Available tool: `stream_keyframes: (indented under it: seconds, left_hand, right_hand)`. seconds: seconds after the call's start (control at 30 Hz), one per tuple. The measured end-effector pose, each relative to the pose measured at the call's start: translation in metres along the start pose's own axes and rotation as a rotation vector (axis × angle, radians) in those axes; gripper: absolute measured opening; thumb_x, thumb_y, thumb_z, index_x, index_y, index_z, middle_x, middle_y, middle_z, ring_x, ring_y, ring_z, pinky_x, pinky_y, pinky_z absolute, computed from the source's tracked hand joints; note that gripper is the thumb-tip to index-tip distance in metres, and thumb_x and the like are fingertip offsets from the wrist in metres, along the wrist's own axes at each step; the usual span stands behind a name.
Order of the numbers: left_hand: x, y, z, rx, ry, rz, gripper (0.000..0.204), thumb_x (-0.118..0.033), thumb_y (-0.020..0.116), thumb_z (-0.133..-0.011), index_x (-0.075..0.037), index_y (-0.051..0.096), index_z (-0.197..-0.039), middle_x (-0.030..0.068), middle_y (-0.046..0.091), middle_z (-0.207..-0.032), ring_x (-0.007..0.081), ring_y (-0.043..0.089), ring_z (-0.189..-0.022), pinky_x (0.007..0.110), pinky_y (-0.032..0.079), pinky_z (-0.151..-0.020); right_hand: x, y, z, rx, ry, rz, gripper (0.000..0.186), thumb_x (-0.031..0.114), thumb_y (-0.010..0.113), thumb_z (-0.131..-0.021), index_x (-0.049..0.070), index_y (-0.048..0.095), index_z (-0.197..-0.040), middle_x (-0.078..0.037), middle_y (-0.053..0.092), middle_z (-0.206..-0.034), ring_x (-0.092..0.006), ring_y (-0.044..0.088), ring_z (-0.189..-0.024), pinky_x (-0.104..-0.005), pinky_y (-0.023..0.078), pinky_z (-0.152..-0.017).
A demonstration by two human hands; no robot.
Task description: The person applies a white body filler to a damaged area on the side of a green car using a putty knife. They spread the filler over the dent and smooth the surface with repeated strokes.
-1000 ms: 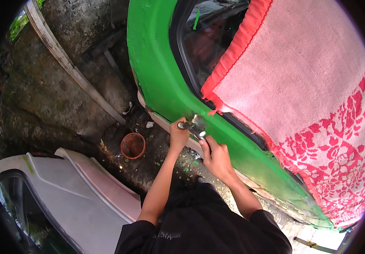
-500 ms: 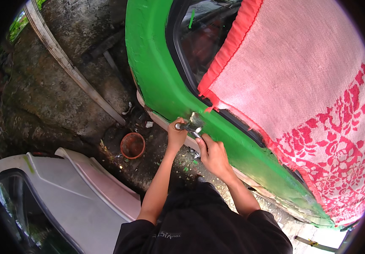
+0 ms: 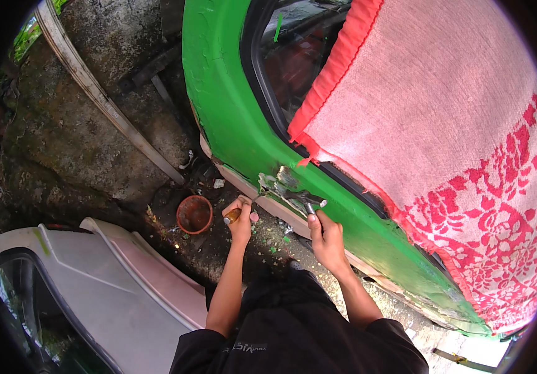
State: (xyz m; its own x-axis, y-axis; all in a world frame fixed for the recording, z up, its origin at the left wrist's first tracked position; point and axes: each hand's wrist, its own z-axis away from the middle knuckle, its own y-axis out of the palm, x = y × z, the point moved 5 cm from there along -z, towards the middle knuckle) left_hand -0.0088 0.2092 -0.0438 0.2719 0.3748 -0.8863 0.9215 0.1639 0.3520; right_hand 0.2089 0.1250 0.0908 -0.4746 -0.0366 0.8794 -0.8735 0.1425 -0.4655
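My left hand is closed around a chisel-like tool with an amber-brown handle. Its thin shaft points toward the lower edge of the green car body. To its right, my right hand grips a hammer by its metal shank, the head raised over the panel. Just beyond the hammer head, a rough patch of chipped pale and grey material breaks the green paint. Whether the tool's tip touches the metal is hard to make out.
A red floral towel drapes over the car's window and roof. Behind my left arm stand a terracotta pot and a grey car part with a window. A long pale metal strip leans over the dirty ground, where paint flakes lie.
My left hand has moved down and left, away from the chipped patch, tilting the tool so its amber handle shows. My right hand has shifted right and slightly down with the hammer.
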Motion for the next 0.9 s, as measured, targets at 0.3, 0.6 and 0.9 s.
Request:
stream_keyframes:
  seconds: [0.3,0.6,0.9]
  left_hand:
    - [-0.005,0.053,-0.014,0.145,-0.013,-0.294,0.035,0.005,0.059,-0.081,-0.003,0.028,-0.066,-0.0006,0.026,-0.062,0.0082,0.026,-0.06,0.028,0.025,-0.054]
    - [-0.004,0.049,-0.031,0.043,-0.09,-0.237,0.04,0.003,0.058,-0.083,-0.006,0.023,-0.065,-0.0022,0.019,-0.06,0.0064,0.019,-0.059,0.031,0.019,-0.052]
    - [-0.01,0.041,-0.01,-0.098,-0.064,-0.204,0.038,0.003,0.057,-0.082,-0.006,0.025,-0.064,-0.0043,0.022,-0.06,0.0045,0.023,-0.059,0.029,0.019,-0.051]
  right_hand:
    - [-0.006,-0.003,0.007,-0.023,-0.056,-0.004,0.036,0.024,0.049,-0.102,-0.001,0.052,-0.076,-0.01,0.044,-0.055,-0.017,0.041,-0.05,-0.0365,0.034,-0.049]
    - [-0.014,0.003,0.013,-0.011,-0.022,-0.039,0.039,0.027,0.048,-0.102,0.0,0.051,-0.075,-0.005,0.045,-0.054,-0.0126,0.041,-0.05,-0.033,0.033,-0.047]
    - [-0.024,-0.004,0.017,-0.049,-0.02,-0.039,0.039,0.028,0.047,-0.103,0.0,0.049,-0.075,-0.002,0.043,-0.056,-0.0104,0.04,-0.051,-0.031,0.033,-0.047]
